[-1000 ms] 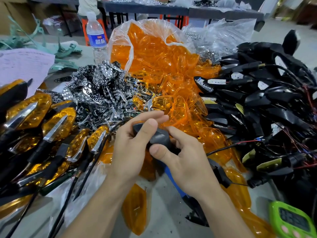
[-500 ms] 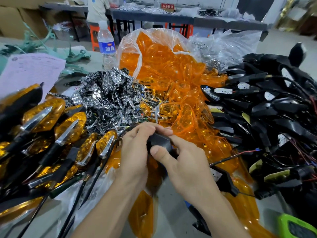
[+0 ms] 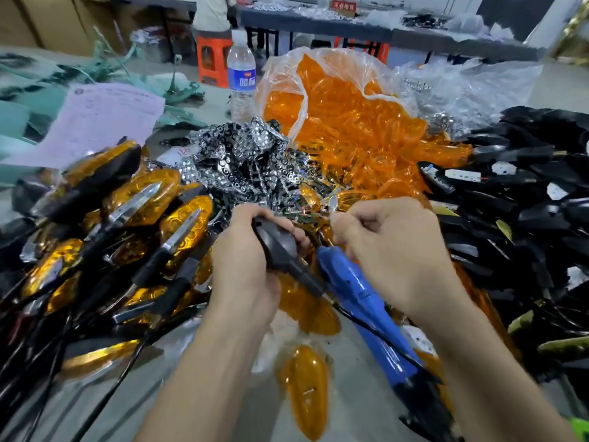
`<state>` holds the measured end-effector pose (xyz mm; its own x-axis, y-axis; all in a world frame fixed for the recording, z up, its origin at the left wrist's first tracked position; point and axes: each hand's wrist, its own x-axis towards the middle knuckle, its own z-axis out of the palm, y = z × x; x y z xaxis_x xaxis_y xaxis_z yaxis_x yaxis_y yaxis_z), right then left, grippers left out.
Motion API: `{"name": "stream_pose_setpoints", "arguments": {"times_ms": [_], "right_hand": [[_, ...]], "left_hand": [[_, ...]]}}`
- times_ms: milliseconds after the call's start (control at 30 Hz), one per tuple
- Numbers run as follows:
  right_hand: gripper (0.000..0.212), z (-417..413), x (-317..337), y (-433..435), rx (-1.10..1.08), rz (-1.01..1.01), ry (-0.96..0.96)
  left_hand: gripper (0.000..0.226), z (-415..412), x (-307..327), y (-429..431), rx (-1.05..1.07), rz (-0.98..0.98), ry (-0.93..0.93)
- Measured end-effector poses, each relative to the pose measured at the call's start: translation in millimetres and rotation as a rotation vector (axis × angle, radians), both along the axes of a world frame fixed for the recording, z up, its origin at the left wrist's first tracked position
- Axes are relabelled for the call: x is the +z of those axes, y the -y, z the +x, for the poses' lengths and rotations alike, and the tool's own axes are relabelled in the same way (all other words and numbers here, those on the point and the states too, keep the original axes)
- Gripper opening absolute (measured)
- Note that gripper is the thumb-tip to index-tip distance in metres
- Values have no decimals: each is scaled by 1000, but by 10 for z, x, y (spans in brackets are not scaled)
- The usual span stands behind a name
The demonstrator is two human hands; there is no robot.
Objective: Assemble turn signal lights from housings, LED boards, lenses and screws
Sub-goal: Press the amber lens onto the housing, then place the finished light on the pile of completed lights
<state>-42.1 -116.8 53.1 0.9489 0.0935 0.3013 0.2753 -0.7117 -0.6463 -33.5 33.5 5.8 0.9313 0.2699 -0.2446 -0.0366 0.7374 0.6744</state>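
My left hand (image 3: 245, 269) grips a black turn signal housing (image 3: 280, 247) with its stem pointing down to the right. My right hand (image 3: 392, 250) hovers just right of it with fingers curled over the edge of the parts pile; whatever is under the fingers is hidden. A blue electric screwdriver (image 3: 363, 298) lies on the table below my right hand. Chrome LED reflector boards (image 3: 242, 161) are heaped behind the hands. Orange lenses (image 3: 350, 135) spill from a clear bag. Empty black housings (image 3: 516, 199) with wires are stacked at the right.
Finished orange-and-chrome signals (image 3: 134, 218) are piled at the left. One loose orange lens (image 3: 306, 387) lies near the front edge. A water bottle (image 3: 242, 74) and a pink paper sheet (image 3: 105, 119) stand behind. A green timer (image 3: 580, 429) sits at the bottom right corner.
My right hand has let go of the housing and moved right. My left hand now holds the housing alone, turned so its stem points down. The view tilted.
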Motion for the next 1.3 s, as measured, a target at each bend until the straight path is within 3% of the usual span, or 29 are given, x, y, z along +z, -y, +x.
{"name": "stream_pose_setpoints", "arguments": {"times_ms": [133,200,267,333,433,533,667,800,967,1033,1100,1167,1233,1300], "right_hand": [[35,-608,-178,-239,108,5,300],[26,-842,-395,-388,213,-94,210],[14,-875,-530,-481,302,-158,-34],[27,-842,-613,-483,333,-144,-132],[22,-830,-593,-543,336,-92,-41],[11,-866,-579,-655,395,-1,-170],[14,-824,-664,-693,274,-352,-205],[20,-855,-729,-694,140,-257,-155],[38,-832,-745,-600,325,-75,-160],[10,-852,-712,-583,377,-148,-185],[45,-847,-724,-551,331,-162,-221],[57,-796,-710,-512,250,-137,-248],[50,-812,-714,-507,242,-345,-240],[25,-855,-689,-578,261,-432,-149]], "left_hand": [[19,30,192,-123,56,6,95],[22,55,301,-211,70,26,127],[23,43,390,-318,60,53,173],[21,-8,427,-427,51,69,215],[21,-89,380,-519,40,130,234],[20,-132,269,-517,19,161,208],[21,-109,163,-470,8,65,185],[19,-40,94,-442,-21,57,169],[23,-2,2,-431,-64,111,191],[22,-4,-27,-421,-87,110,208],[22,2,-43,-414,-93,119,209],[22,5,-45,-415,-92,124,210],[21,1,-44,-418,-98,117,210],[21,-2,-44,-417,-110,109,207]]}}
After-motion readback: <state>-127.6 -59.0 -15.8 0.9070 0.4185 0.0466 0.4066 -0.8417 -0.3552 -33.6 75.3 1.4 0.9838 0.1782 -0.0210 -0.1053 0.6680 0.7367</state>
